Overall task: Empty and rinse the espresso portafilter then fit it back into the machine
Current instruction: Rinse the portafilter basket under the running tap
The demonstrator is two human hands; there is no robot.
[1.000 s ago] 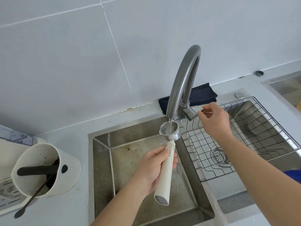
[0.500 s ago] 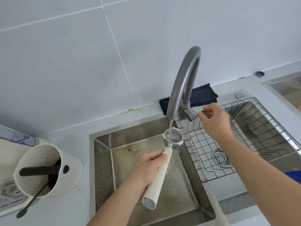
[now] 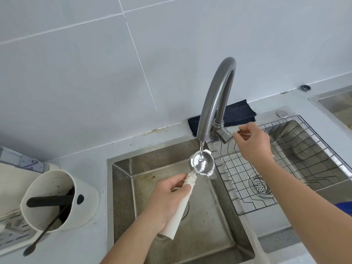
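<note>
My left hand (image 3: 167,201) grips the white handle of the portafilter (image 3: 202,163) over the left sink basin (image 3: 202,235). Its steel basket faces up under the spout of the grey tap (image 3: 215,96), and a thin stream of water runs into it. The basket holds water that spills over the rim. My right hand (image 3: 251,143) is at the tap's side lever (image 3: 224,135), fingers pinched at its end. The espresso machine is out of view.
A wire rack (image 3: 285,168) sits in the right basin with a drain strainer (image 3: 260,185) below. A dark folded cloth (image 3: 236,113) lies behind the tap. On the counter at left stands a white knock box (image 3: 57,199) with a black bar and a black brush.
The portafilter has dropped a little below the spout and its basket has tilted toward me, now full of water. My left hand slid lower. The right hand stays at the tap lever.
</note>
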